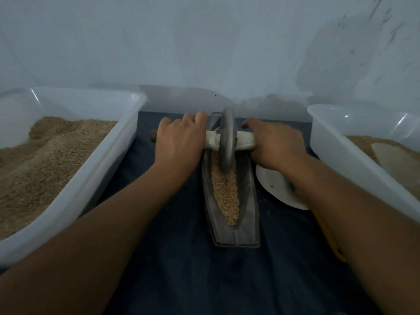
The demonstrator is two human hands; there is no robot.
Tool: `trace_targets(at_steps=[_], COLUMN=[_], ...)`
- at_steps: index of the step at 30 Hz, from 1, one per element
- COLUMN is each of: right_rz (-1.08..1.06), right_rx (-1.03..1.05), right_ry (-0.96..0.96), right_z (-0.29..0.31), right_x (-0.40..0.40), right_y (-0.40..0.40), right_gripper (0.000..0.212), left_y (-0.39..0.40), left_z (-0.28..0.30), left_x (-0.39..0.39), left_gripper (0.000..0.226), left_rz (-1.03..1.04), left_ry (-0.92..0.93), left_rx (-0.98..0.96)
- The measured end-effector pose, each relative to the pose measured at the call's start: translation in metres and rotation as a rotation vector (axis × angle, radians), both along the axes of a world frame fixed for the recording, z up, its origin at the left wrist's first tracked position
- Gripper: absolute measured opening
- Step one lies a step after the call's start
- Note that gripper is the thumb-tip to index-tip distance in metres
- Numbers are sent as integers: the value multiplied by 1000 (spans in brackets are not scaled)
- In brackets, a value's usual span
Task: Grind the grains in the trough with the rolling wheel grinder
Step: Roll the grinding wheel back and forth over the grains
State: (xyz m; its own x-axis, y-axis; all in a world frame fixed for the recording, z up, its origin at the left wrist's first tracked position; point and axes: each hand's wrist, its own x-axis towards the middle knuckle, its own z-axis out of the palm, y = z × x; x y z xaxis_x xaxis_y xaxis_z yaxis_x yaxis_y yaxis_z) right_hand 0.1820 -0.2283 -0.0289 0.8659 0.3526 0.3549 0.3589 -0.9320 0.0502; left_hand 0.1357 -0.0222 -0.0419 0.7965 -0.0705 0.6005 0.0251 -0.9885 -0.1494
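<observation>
Dark blue cloth (181, 258), covering the lower centre of the frame and bearing everything else. Left tub (95, 169), translucent white plastic, large, at the left edge, heaped with brown grain. Right tub (336, 160), same make, at the right edge, holding brown grain and a pale flat scoop-like piece whose form cannot be told. Trough (247, 214), dark metal, boat-shaped, lying lengthwise at centre between the tubs, its near end toward the bottom of the frame. Grains (225, 189), tan, filling the trough's channel. White plate (275, 185), just right of the trough, partly under the right forearm. Wheel (227, 142), grey metal disc, upright in the far half of the trough, resting on the grains. Axle handle (244, 142), cloth-wrapped, crossing the wheel horizontally. Left hand (181, 137), fingers curled over the handle's left part. Right hand (277, 144), fingers wrapped round the right part.
</observation>
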Motion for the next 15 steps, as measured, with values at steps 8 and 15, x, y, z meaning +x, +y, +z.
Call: trace_targets(at_steps=[8,15], right_rz=[-9,30], right_rx=[15,36], right_ry=[-112,-154], right_z=[-14,-13], right_x=[-46,-93], right_y=[-10,-18], right_gripper=[30,15], left_y=[-8,-13], left_z=[-1,10], left_x=[-42,-74], left_gripper=[22,28], left_rz=[1,-11], left_ry=[-11,65], left_rx=[29,48])
